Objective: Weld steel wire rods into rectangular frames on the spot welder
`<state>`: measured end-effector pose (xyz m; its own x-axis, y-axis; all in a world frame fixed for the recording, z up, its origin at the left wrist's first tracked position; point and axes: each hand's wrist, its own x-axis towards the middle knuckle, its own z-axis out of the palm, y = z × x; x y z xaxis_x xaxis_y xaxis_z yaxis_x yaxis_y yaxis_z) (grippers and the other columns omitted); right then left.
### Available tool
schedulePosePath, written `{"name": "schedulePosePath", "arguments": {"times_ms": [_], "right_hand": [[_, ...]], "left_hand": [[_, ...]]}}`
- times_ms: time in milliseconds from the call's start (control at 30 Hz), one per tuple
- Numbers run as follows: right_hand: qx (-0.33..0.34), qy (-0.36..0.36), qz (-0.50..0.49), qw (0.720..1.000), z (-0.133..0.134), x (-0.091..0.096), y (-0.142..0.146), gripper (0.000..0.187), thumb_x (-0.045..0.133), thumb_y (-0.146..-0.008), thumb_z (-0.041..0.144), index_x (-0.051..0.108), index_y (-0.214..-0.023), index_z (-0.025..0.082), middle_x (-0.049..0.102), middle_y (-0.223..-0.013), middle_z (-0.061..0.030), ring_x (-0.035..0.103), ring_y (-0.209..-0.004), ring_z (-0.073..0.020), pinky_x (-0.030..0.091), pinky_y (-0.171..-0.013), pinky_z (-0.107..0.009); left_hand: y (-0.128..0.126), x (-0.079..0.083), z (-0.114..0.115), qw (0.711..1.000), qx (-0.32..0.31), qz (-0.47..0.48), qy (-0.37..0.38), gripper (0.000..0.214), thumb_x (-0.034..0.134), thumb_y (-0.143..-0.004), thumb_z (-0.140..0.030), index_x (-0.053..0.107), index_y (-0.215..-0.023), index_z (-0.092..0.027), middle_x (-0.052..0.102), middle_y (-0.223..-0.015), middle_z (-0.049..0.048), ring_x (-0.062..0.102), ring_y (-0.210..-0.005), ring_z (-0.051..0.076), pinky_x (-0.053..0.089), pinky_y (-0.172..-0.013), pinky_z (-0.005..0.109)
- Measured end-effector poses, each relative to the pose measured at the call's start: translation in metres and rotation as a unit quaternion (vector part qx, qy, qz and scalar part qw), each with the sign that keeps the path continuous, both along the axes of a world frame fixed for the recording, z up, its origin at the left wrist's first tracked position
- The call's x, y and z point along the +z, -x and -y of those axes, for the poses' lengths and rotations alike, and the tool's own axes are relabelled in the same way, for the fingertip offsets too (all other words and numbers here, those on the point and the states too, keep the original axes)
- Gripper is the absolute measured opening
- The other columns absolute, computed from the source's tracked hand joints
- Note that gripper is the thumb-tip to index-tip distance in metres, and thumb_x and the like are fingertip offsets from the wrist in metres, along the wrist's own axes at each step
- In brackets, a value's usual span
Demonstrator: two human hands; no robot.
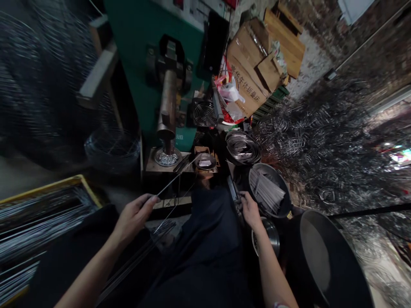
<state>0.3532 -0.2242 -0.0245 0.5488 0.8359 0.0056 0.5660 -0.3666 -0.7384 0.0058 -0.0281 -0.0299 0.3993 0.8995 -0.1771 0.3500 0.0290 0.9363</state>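
My left hand [140, 214] is closed in a pinch around a metal wire [175, 181]. The wire slants up and right toward a small round dish [205, 161] holding a pale piece. My right hand [249, 209] has its fingers curled down at a grey metal strip [232, 188] beside my right leg; what lies under the fingertips is too dark to make out. Just right of that hand, a black bucket [288, 209] holds many straight cut wires [266, 190]. More loose wires [128, 265] lie by my left leg.
Ahead stands a green machine [125, 55] with a metal cylinder [167, 102] above a plate of metal bits [167, 157]. A yellow crate of wires [48, 190] is at left. Coiled wire [242, 147], a cardboard box [247, 68] and a large black tub [340, 256] stand right.
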Motion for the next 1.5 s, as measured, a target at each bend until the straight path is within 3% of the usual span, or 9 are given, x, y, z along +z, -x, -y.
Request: {"name": "schedulePosePath", "arguments": {"times_ms": [133, 233, 333, 467, 667, 800, 1067, 1300, 1500], "right_hand": [[0.010, -0.012, 0.017, 1.000, -0.015, 0.010, 0.008, 0.040, 0.046, -0.093, 0.033, 0.050, -0.130, 0.023, 0.064, -0.074, 0.0009, 0.060, -0.060, -0.0150, 0.047, -0.059, -0.024], [0.012, -0.036, -0.004, 0.999, -0.039, 0.015, 0.015, 0.028, 0.051, -0.092, 0.036, 0.057, -0.115, 0.021, 0.066, -0.073, 0.0002, 0.058, -0.055, -0.0142, 0.046, -0.058, -0.024], [0.056, -0.055, -0.003, 0.997, -0.070, 0.016, 0.028, 0.024, 0.051, -0.092, 0.036, 0.065, -0.103, 0.020, 0.069, -0.074, -0.0016, 0.063, -0.062, -0.0158, 0.049, -0.063, -0.026], [0.111, -0.060, -0.062, 0.990, -0.113, 0.002, 0.059, 0.027, 0.053, -0.090, 0.033, 0.070, -0.105, 0.020, 0.072, -0.073, -0.0020, 0.069, -0.070, -0.0181, 0.053, -0.072, -0.029], [0.073, -0.060, -0.283, 0.954, -0.154, -0.035, 0.105, 0.033, 0.066, -0.079, 0.050, 0.063, -0.075, 0.017, 0.069, -0.064, -0.0019, 0.065, -0.051, -0.0133, 0.049, -0.047, -0.020], [0.060, -0.050, -0.342, 0.936, -0.173, -0.041, 0.118, 0.038, 0.070, -0.072, 0.054, 0.061, -0.070, 0.017, 0.063, -0.057, 0.0011, 0.056, -0.042, -0.0081, 0.040, -0.038, -0.016], [0.082, -0.066, -0.390, 0.915, -0.201, -0.025, 0.139, 0.039, 0.069, -0.072, 0.055, 0.058, -0.070, 0.017, 0.054, -0.053, 0.0055, 0.043, -0.037, -0.0045, 0.031, -0.035, -0.015], [0.084, -0.109, -0.407, 0.903, -0.205, -0.015, 0.155, 0.039, 0.070, -0.075, 0.053, 0.055, -0.067, 0.018, 0.049, -0.052, 0.0061, 0.037, -0.038, -0.0039, 0.026, -0.036, -0.016], [0.105, -0.139, -0.422, 0.890, -0.214, -0.017, 0.157, 0.039, 0.071, -0.077, 0.052, 0.057, -0.069, 0.017, 0.048, -0.053, 0.0062, 0.038, -0.040, -0.0038, 0.028, -0.038, -0.016]], "left_hand": [[-0.011, -0.005, -0.005, 0.999, -0.049, 0.007, 0.000, 0.045, 0.052, -0.083, -0.063, 0.060, -0.078, -0.018, 0.043, -0.060, -0.0041, 0.040, -0.058, 0.014, 0.034, -0.051, 0.022], [-0.018, -0.013, -0.004, 0.996, -0.084, 0.022, 0.033, 0.047, 0.051, -0.084, -0.065, 0.055, -0.078, -0.018, 0.038, -0.059, -0.0058, 0.036, -0.056, 0.013, 0.030, -0.050, 0.022], [-0.022, -0.016, 0.000, 0.992, -0.106, 0.029, 0.069, 0.048, 0.050, -0.083, -0.066, 0.054, -0.078, -0.018, 0.037, -0.058, -0.0065, 0.034, -0.054, 0.013, 0.028, -0.049, 0.023], [-0.022, -0.006, 0.000, 0.997, -0.078, -0.013, 0.013, 0.046, 0.044, -0.087, -0.061, 0.058, -0.078, -0.017, 0.046, -0.062, -0.0027, 0.043, -0.060, 0.016, 0.034, -0.054, 0.026], [-0.020, -0.001, -0.008, 0.999, -0.035, -0.020, -0.032, 0.041, 0.038, -0.091, -0.053, 0.060, -0.086, -0.018, 0.050, -0.065, -0.0011, 0.049, -0.064, 0.018, 0.038, -0.059, 0.027], [-0.019, 0.000, 0.001, 0.998, -0.036, -0.007, -0.047, 0.037, 0.039, -0.093, -0.049, 0.057, -0.082, -0.019, 0.046, -0.063, -0.0028, 0.046, -0.061, 0.016, 0.037, -0.059, 0.026], [-0.007, 0.001, 0.021, 0.999, 0.009, -0.007, -0.053, 0.039, 0.039, -0.095, -0.050, 0.061, -0.090, -0.019, 0.061, -0.072, 0.0019, 0.056, -0.066, 0.018, 0.038, -0.056, 0.025], [0.003, 0.003, 0.021, 0.994, 0.034, 0.006, -0.100, 0.038, 0.042, -0.097, -0.044, 0.067, -0.103, -0.016, 0.071, -0.087, 0.0059, 0.066, -0.078, 0.021, 0.047, -0.067, 0.026], [0.006, 0.004, 0.016, 0.987, 0.064, 0.017, -0.148, 0.037, 0.043, -0.096, -0.041, 0.069, -0.104, -0.015, 0.074, -0.084, 0.0058, 0.070, -0.074, 0.020, 0.053, -0.072, 0.027]]}}
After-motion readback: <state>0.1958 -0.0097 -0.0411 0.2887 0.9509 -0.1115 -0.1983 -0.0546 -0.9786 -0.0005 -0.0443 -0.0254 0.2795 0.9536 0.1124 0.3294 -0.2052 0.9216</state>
